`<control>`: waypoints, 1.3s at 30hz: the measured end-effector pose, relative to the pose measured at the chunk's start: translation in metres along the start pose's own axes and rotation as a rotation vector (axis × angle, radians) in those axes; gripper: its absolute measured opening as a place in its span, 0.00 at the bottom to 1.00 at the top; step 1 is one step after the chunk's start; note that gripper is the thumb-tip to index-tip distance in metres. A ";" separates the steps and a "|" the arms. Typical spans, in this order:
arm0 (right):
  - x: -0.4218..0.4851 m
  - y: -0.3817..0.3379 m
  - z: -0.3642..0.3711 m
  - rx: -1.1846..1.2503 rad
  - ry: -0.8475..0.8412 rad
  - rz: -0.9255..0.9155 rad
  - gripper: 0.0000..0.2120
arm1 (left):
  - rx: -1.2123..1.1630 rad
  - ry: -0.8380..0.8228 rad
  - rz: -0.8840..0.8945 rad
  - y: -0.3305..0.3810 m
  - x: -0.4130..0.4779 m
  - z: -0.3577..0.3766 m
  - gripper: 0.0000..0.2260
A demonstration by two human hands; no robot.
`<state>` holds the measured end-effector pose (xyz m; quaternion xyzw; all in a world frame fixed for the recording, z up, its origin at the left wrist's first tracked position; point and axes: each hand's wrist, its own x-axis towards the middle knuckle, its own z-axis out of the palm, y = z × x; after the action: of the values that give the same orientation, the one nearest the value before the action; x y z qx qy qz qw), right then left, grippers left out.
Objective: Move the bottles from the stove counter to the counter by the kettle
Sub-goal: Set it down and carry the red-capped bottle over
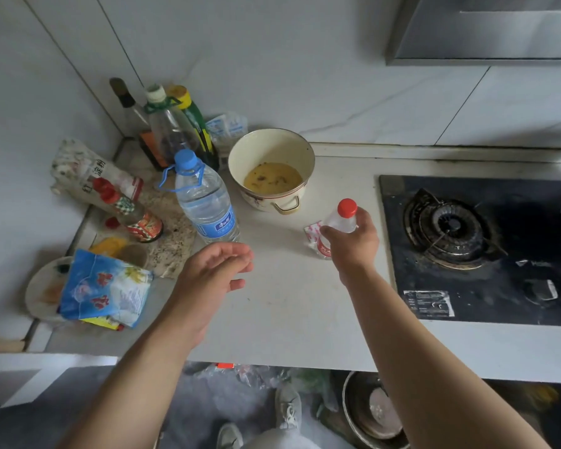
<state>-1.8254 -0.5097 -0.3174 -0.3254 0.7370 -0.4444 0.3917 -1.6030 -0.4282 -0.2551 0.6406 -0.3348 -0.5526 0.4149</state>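
My right hand [353, 241] is closed around a small clear bottle with a red cap [340, 222], which stands on the white counter [289, 303] just left of the stove. A large water bottle with a blue cap [204, 199] stands further left. My left hand [214, 270] hovers just in front of that bottle's base, fingers apart and holding nothing. In the back corner stand three more bottles: a dark-capped glass one [127, 105], a clear one with a white cap [166, 124] and a green one with a yellow cap [191, 115]. No kettle is visible.
A cream bowl with yellow liquid [272, 170] sits behind the hands. The black gas stove [467, 241] fills the right. Spice jars [133, 212], a white starch bag [85, 170], a blue packet [107, 286] and a plate [39, 293] crowd the left.
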 end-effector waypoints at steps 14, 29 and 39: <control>-0.127 0.010 -0.010 0.006 0.166 -0.032 0.18 | -0.008 -0.239 0.048 -0.010 -0.034 -0.051 0.04; -0.286 0.010 -0.103 0.217 0.442 -0.030 0.20 | 0.144 -0.664 0.114 -0.016 -0.122 -0.026 0.05; -0.378 0.057 -0.222 0.330 0.694 -0.007 0.21 | 0.272 -0.963 0.187 -0.033 -0.222 0.066 0.07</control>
<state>-1.8440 -0.0856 -0.1945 -0.0906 0.7432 -0.6422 0.1644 -1.7060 -0.2273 -0.1921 0.3287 -0.6128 -0.6972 0.1738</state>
